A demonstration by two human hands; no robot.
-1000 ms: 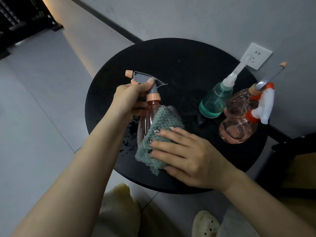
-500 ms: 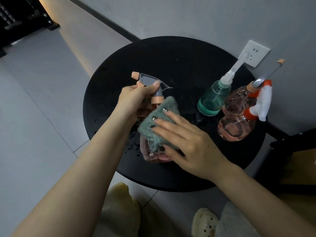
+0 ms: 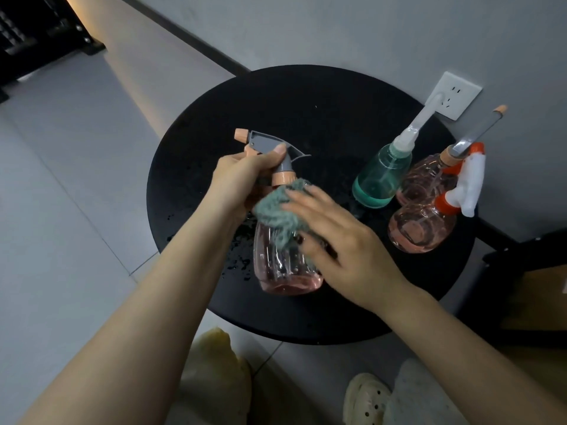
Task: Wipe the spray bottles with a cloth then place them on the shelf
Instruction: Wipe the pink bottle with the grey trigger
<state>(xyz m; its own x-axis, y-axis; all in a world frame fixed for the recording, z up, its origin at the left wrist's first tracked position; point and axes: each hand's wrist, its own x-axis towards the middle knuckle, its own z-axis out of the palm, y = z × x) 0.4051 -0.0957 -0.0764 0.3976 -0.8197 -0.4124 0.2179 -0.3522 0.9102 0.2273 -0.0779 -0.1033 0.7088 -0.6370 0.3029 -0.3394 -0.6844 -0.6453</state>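
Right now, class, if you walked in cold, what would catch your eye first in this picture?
First, the pink spray bottle at centre: the left hand grips its grey trigger head while the right hand presses a green cloth against its shoulder. Next, three more bottles cluster at the right edge of the round black table, near the wall socket.

We see a round black table (image 3: 214, 124) standing on pale floor tiles (image 3: 61, 210) against the wall. On its right side stand three bottles close together: a green bottle (image 3: 379, 179) and two pink bottles (image 3: 422, 228), while water droplets (image 3: 239, 259) speckle its left front.
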